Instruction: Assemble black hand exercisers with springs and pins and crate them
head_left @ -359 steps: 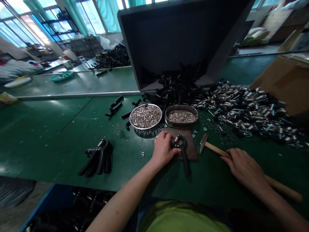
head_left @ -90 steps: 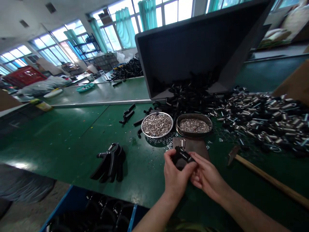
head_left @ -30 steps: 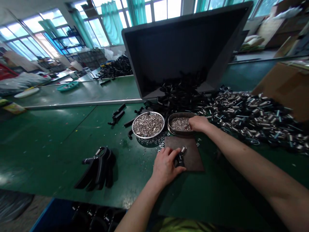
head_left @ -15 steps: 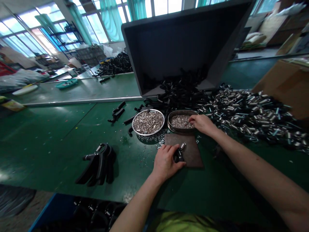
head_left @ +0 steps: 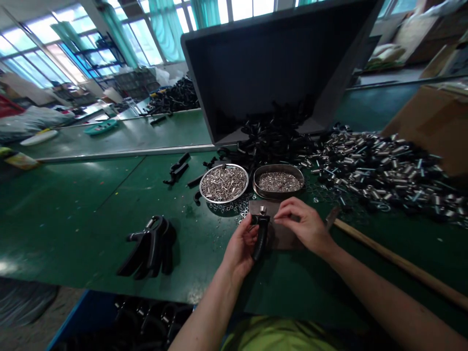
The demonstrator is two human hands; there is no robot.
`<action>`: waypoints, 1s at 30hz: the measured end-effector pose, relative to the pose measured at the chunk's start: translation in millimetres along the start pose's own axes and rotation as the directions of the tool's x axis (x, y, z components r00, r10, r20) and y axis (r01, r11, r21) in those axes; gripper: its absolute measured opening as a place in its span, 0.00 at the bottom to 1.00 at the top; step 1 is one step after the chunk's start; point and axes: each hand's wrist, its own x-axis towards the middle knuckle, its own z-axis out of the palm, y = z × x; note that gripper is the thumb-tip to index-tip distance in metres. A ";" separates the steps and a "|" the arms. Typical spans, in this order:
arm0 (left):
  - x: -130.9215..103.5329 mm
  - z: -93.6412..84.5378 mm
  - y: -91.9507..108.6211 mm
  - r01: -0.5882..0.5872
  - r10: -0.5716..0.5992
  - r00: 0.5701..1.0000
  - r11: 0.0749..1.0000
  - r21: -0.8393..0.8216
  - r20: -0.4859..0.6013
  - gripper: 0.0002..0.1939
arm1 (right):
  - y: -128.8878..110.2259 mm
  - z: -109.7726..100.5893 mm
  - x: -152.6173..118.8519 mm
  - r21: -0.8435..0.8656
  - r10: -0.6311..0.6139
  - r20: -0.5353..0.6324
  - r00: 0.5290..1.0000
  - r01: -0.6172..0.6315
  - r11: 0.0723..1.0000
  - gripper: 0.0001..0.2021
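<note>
My left hand (head_left: 239,248) is wrapped round a black curved handle piece (head_left: 260,239) with a silver metal part at its top, held upright over the brown plate (head_left: 287,236). Just right of that piece, my right hand (head_left: 302,224) pinches something small, too tiny to make out. Beyond the hands, an oval tin (head_left: 278,182) holds tiny metal pieces. Left of it stands a round metal dish (head_left: 224,184) of small metal pins. Small rings lie scattered between the dish and the plate.
A hammer with a wooden handle (head_left: 398,261) lies at the right. Behind it spreads a heap of springs and black parts (head_left: 387,170). A big grey bin (head_left: 199,87) tips forward with black pieces. Assembled black grips (head_left: 149,248) sit at left, above a blue crate (head_left: 69,321).
My right hand has left the oval tin and come down beside the black piece. My left hand has raised and turned that piece upright. The hammer now shows.
</note>
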 end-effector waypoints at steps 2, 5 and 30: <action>0.2 2.0 -1.3 0.010 -0.010 0.999 1.000 -0.016 0.036 0.17 | 1.7 2.5 -2.1 -0.014 -0.020 0.020 1.000 0.021 1.000 0.05; 1.1 2.5 -3.8 0.021 -0.019 0.997 0.999 -0.028 0.071 0.17 | 4.7 5.7 -3.7 -0.016 -0.021 0.038 0.999 0.022 1.000 0.04; 12.2 -4.4 -25.8 -0.349 0.335 0.773 -0.484 0.803 0.538 0.30 | 64.4 -88.8 -62.9 -0.813 -0.011 0.152 0.988 0.132 0.567 0.15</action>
